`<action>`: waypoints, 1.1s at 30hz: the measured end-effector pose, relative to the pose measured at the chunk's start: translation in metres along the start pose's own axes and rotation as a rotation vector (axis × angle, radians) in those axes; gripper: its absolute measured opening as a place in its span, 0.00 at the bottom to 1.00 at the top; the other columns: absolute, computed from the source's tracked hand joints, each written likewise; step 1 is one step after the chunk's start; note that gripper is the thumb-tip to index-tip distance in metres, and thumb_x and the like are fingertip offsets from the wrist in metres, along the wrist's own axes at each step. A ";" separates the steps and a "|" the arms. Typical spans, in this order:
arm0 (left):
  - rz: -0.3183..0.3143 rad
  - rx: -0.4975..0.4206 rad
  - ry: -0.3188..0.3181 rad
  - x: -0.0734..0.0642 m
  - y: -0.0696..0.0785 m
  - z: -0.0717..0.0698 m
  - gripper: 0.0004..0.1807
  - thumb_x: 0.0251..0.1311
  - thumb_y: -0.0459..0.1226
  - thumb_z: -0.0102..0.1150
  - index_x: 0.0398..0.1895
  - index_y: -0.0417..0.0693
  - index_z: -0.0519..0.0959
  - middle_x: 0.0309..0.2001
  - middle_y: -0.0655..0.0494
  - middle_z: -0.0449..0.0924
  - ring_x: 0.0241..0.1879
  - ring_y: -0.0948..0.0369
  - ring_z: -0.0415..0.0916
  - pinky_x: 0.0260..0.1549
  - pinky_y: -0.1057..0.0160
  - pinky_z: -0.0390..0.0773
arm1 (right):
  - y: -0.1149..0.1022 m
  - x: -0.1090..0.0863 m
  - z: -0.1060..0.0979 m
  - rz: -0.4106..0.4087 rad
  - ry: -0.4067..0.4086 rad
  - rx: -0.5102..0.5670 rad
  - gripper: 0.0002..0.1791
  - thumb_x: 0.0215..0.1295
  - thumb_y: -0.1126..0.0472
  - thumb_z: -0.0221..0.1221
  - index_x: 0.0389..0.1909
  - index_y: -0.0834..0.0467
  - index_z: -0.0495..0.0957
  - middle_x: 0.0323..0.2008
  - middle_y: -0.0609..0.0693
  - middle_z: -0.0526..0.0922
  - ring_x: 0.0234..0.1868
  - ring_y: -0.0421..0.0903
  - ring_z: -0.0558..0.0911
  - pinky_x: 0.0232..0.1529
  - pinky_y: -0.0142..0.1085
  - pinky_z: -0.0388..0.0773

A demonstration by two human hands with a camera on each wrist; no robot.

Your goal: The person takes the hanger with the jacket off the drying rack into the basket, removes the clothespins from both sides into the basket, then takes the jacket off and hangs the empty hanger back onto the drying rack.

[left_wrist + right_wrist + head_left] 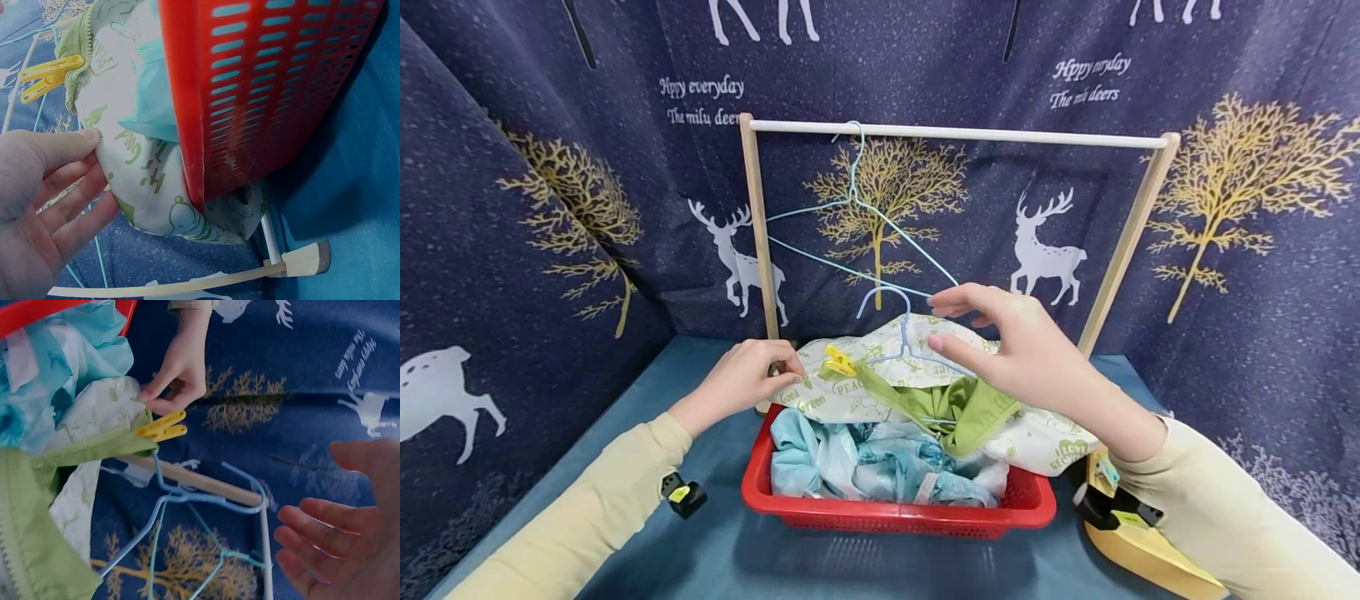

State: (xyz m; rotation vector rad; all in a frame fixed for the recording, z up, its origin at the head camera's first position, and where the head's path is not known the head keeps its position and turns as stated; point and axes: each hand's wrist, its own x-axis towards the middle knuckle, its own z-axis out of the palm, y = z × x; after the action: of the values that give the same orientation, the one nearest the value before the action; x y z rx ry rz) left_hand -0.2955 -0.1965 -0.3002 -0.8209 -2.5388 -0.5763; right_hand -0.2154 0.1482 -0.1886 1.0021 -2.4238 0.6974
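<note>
A white jacket with green print (820, 404) and a green zip collar (958, 408) lies over the back of the red basket. Its left edge is pinched between thumb and fingers of my left hand (752, 371), as the left wrist view shows. A blue hanger (178, 495) sits partly in the jacket, its hook and neck exposed. One yellow clothespin (839, 362) is clipped near the collar's left end. Beside the hanger hook hovers my right hand (1007, 337), fingers spread and holding nothing; the right wrist view shows a gap between it and the hook.
Light blue clothing (880, 458) fills the red basket (895, 515). Behind stands a rack with a white bar (970, 132) and wooden posts; a pale blue hanger (853, 179) hangs from it. A yellow container (1150, 554) stands at the right, partly under my right forearm.
</note>
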 end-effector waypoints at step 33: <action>-0.017 -0.033 0.000 -0.002 0.000 0.000 0.07 0.58 0.34 0.68 0.27 0.57 0.84 0.27 0.63 0.81 0.26 0.70 0.73 0.24 0.70 0.71 | -0.036 0.045 0.089 -0.390 0.155 -0.668 0.14 0.60 0.46 0.65 0.29 0.53 0.79 0.22 0.45 0.78 0.27 0.46 0.73 0.27 0.34 0.70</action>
State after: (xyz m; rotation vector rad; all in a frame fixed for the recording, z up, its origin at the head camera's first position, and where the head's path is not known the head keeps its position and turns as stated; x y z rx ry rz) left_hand -0.2944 -0.1975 -0.3015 -0.8113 -2.5444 -0.6248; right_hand -0.2353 0.0499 -0.2234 1.0269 -2.0059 -0.1635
